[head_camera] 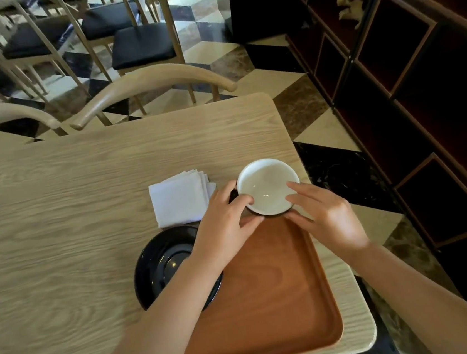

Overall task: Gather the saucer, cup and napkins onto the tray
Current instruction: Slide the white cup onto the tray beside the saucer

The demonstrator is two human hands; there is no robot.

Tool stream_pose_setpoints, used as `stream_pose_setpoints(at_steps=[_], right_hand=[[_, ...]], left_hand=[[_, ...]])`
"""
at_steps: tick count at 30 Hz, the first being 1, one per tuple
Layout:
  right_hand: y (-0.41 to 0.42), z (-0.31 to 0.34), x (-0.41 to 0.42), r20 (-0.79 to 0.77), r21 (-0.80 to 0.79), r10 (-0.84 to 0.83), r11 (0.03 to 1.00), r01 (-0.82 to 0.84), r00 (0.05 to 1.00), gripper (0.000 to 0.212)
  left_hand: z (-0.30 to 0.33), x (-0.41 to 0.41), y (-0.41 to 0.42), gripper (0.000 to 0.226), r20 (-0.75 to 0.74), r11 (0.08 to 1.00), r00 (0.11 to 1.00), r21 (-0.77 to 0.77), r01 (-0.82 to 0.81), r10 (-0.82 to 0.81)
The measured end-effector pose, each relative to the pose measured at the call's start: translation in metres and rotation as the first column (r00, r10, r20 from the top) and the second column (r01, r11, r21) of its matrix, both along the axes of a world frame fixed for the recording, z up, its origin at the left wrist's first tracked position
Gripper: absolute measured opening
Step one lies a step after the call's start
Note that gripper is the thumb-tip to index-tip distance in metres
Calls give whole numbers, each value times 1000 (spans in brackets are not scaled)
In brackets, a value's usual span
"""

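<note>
Pale wood-grain tabletop (54, 197) carries everything. Both hands, left hand (226, 224) and right hand (327, 215), pinch the rim of the white-lined, dark-sided ceramic cup (268, 186), which sits at the far edge of the reddish-brown wooden tray (282, 287). Keep it level and set it down nearer than the grip. Leftward lie the folded white napkins (181, 198); the glossy black saucer (161, 266) overlaps the tray's edge.
</note>
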State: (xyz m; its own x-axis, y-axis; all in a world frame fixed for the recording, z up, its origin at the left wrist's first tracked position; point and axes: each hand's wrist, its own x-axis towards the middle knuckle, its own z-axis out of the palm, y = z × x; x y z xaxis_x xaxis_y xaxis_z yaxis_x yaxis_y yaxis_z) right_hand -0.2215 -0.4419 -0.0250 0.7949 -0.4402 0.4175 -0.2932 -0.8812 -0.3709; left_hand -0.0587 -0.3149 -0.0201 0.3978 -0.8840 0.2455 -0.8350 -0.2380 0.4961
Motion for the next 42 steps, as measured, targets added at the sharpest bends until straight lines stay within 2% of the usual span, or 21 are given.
stream_pose_setpoints(at_steps=[5, 18, 26, 28, 32, 35, 38, 40, 42], right_hand=[[23, 0, -33, 12, -85, 25, 996, -24, 1000, 25], [40, -18, -51, -47, -70, 32, 997, -35, 998, 26], [34, -5, -47, -94, -86, 53, 994, -61, 994, 19], [34, -1, -45, -116, -124, 60, 990, -74, 991, 20], [36, 9, -45, -155, -219, 7, 975, -41, 988, 31], [41, 23, -35, -131, -239, -47, 971, 15, 990, 30], [49, 44, -7, -91, -168, -3, 986, -12, 996, 28], [56, 57, 21, -91, -41, 1, 999, -5, 996, 24], [59, 64, 55, -163, 145, -39, 987, 63, 986, 25]], left_hand=[[-2, -30, 30, 29, -23, 1000, 1000, 24, -5, 6], [-15, -51, 50, 31, -41, 996, 999, 94, -4, 8], [-12, -47, 45, 30, -45, 995, 999, 96, -4, 8], [-10, -46, 48, 32, -27, 994, 999, 107, 21, -19], [-4, -39, 58, 53, 88, 971, 989, 218, 100, -121], [7, -30, 68, 53, 143, 967, 983, 244, 76, -113], [25, -16, 80, 44, 187, 987, 980, 156, 33, -63], [34, 1, 87, 38, 223, 991, 975, 122, -54, 26], [40, 26, 91, 36, 181, 966, 968, 158, -204, 175]])
